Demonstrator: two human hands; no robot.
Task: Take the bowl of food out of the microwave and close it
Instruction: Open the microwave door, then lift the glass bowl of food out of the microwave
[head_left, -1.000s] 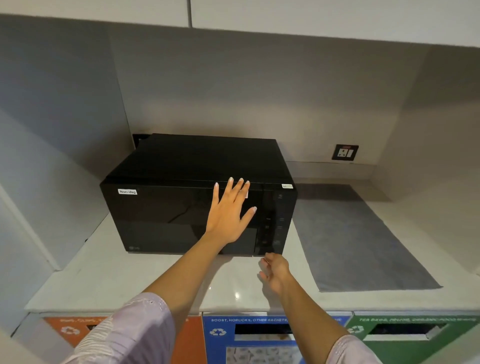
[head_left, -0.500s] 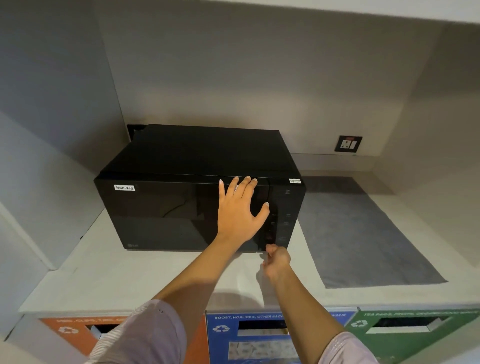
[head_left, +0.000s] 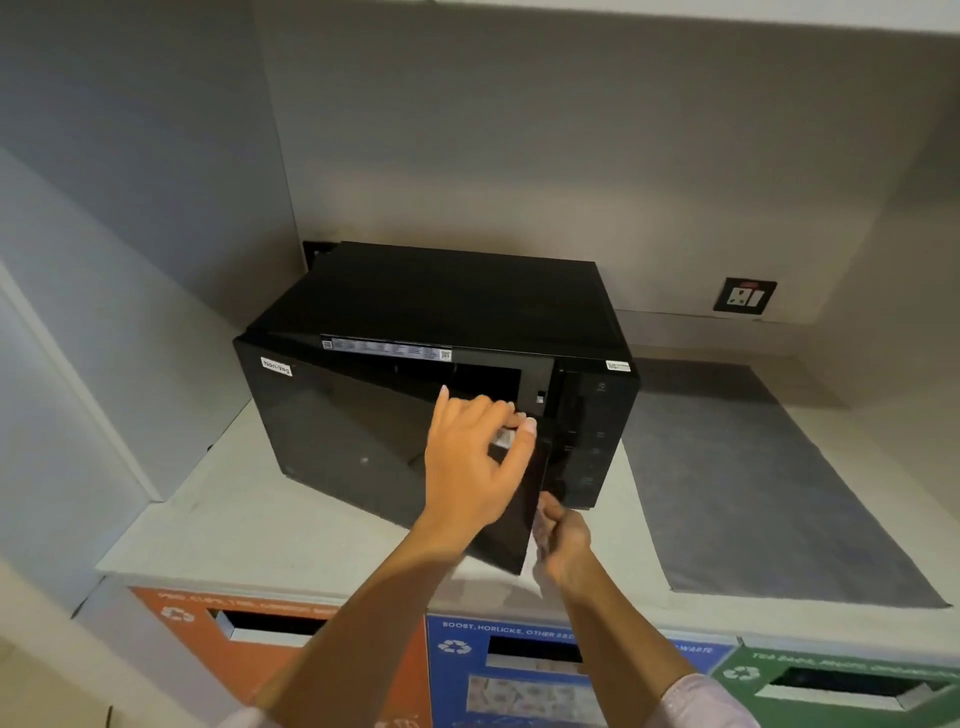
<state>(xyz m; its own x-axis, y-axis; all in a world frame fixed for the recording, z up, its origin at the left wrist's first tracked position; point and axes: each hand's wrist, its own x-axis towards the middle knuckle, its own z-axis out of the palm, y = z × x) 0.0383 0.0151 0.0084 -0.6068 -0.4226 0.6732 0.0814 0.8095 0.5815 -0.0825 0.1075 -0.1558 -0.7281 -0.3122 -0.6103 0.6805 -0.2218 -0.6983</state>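
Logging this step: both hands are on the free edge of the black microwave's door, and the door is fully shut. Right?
Not quite. The head view shows the black microwave's door swung partly open, with the left hand and right hand on its free edge.

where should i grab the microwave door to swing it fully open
Grip the free right edge of the microwave door, coming from the front right. It hinges on the left and stands ajar, so that edge is exposed; the left hand already wraps it near the top, the right hand at the bottom corner.
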